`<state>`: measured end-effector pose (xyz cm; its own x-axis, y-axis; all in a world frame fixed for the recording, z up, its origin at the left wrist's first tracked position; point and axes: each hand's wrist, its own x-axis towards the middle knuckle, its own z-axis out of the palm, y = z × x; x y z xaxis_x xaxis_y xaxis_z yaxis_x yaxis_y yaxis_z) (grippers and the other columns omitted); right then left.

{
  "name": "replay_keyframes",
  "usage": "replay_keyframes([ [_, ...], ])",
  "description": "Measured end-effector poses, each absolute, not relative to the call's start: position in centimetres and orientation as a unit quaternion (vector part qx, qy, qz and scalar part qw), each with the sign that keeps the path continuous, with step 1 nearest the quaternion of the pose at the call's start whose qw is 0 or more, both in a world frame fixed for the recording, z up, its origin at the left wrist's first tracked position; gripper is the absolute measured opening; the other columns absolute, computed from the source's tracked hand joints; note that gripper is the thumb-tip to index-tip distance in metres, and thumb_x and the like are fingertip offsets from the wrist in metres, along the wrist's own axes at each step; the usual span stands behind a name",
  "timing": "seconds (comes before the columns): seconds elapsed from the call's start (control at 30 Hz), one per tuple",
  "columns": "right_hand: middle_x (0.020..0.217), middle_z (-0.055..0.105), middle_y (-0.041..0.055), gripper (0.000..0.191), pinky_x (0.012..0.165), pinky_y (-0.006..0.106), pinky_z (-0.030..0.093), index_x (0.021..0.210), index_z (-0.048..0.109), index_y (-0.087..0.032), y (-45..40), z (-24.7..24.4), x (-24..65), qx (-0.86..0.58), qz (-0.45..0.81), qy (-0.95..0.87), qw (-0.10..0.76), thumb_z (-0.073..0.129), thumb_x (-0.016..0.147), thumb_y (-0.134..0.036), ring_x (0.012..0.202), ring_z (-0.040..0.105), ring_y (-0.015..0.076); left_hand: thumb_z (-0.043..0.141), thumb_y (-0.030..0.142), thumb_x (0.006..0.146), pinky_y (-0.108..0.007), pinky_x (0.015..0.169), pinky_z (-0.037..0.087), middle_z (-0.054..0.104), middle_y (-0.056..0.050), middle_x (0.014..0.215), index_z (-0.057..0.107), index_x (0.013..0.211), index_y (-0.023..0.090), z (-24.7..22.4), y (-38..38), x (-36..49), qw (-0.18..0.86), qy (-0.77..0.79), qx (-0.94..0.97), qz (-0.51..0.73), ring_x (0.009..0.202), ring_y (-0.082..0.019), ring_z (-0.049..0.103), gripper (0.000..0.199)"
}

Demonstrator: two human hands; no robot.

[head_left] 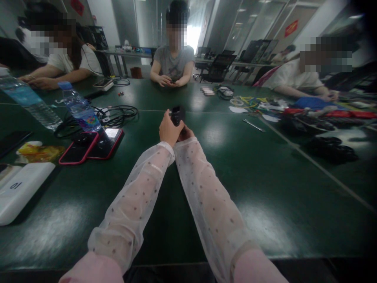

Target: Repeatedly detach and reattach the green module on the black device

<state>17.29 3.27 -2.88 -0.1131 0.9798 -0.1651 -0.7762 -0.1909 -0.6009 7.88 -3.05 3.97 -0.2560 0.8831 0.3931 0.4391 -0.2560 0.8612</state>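
Black handheld device (177, 114): off the green table (224, 184) or on it, cannot tell; near mid-table, well in from the near edge. Left hand (169, 129) curls round its left side, gripping. Right hand (186, 134) closes on its lower right, fingers partly hidden. Two red-edged phones (79, 148) overlap toward the left edge, beside a blue-capped bottle (81, 108). Wrench (253, 125) lies right of the device.
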Motion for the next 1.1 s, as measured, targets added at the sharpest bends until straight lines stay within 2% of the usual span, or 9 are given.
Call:
replay_keyframes([
  [0.13, 0.065, 0.068, -0.0003, 0.024, 0.061, 0.026, 0.059, 0.093, 0.059, -0.018, 3.2, -2.2, 17.4, -0.295, 0.735, -0.091, 0.603, 0.037, 0.099, -0.025, 0.064, 0.066, 0.0138, 0.069, 0.027, 0.076, -0.036, 0.097, 0.045, 0.063, -0.01, 0.119, 0.048, 0.13, 0.021, 4.7, -1.5, 6.4, 0.348, 0.516, 0.493, 0.608, 0.114, -0.024, 0.058, 0.058],
  [0.27, 0.068, 0.069, 0.0024, 0.028, 0.06, 0.026, 0.059, 0.097, 0.059, -0.017, 2.7, -1.7, 17.3, -0.29, 0.744, -0.078, 0.597, 0.034, 0.1, -0.029, 0.066, 0.067, 0.0138, 0.06, 0.041, 0.082, -0.03, 0.078, 0.053, 0.067, -0.006, 0.102, 0.059, 0.112, 0.022, 5.3, -0.9, 4.2, 0.565, 0.407, 0.362, 0.62, 0.098, -0.021, 0.064, 0.036],
  [0.33, 0.074, 0.07, 0.0048, 0.033, 0.061, 0.025, 0.059, 0.099, 0.059, -0.015, 2.6, -1.6, 17.4, -0.275, 0.755, -0.094, 0.588, 0.031, 0.101, -0.033, 0.07, 0.068, 0.014, 0.056, 0.051, 0.084, -0.03, 0.076, 0.053, 0.068, -0.006, 0.092, 0.062, 0.106, 0.021, 5.0, -0.9, 3.1, 0.63, 0.364, 0.292, 0.621, 0.092, -0.021, 0.065, 0.039],
  [0.43, 0.078, 0.071, 0.0072, 0.041, 0.061, 0.025, 0.059, 0.103, 0.059, -0.014, 2.6, -1.8, 17.5, -0.267, 0.761, -0.107, 0.581, 0.026, 0.102, -0.038, 0.073, 0.069, 0.015, 0.047, 0.065, 0.086, -0.031, 0.076, 0.053, 0.068, -0.009, 0.087, 0.064, 0.11, 0.019, 3.3, -1.0, 1.8, 0.682, 0.317, 0.206, 0.627, 0.087, -0.021, 0.066, 0.054],
  [0.5, 0.079, 0.071, 0.0078, 0.043, 0.062, 0.026, 0.059, 0.107, 0.059, -0.014, 2.7, -2.0, 17.6, -0.265, 0.762, -0.11, 0.581, 0.024, 0.102, -0.039, 0.075, 0.069, 0.0156, 0.038, 0.066, 0.09, -0.03, 0.076, 0.053, 0.068, -0.008, 0.085, 0.063, 0.115, 0.018, 1.8, -0.9, 1.2, 0.715, 0.292, 0.175, 0.611, 0.082, -0.018, 0.065, 0.059],
  [0.63, 0.082, 0.072, 0.0088, 0.042, 0.064, 0.027, 0.059, 0.11, 0.058, -0.014, 2.8, -2.2, 17.6, -0.262, 0.762, -0.11, 0.582, 0.025, 0.101, -0.039, 0.078, 0.069, 0.0161, 0.031, 0.059, 0.095, -0.026, 0.075, 0.052, 0.069, -0.005, 0.084, 0.062, 0.115, 0.018, -0.2, -0.5, 0.7, 0.72, 0.268, 0.115, 0.63, 0.082, -0.015, 0.065, 0.055],
  [1.1, 0.08, 0.071, 0.0073, 0.041, 0.063, 0.026, 0.059, 0.108, 0.059, -0.014, 2.2, -1.6, 17.5, -0.27, 0.759, -0.118, 0.581, 0.026, 0.101, -0.037, 0.076, 0.068, 0.0152, 0.03, 0.072, 0.087, -0.026, 0.07, 0.052, 0.068, -0.006, 0.081, 0.062, 0.11, 0.017, -0.2, 0.3, 0.8, 0.716, 0.272, 0.083, 0.638, 0.077, -0.016, 0.065, 0.068],
])
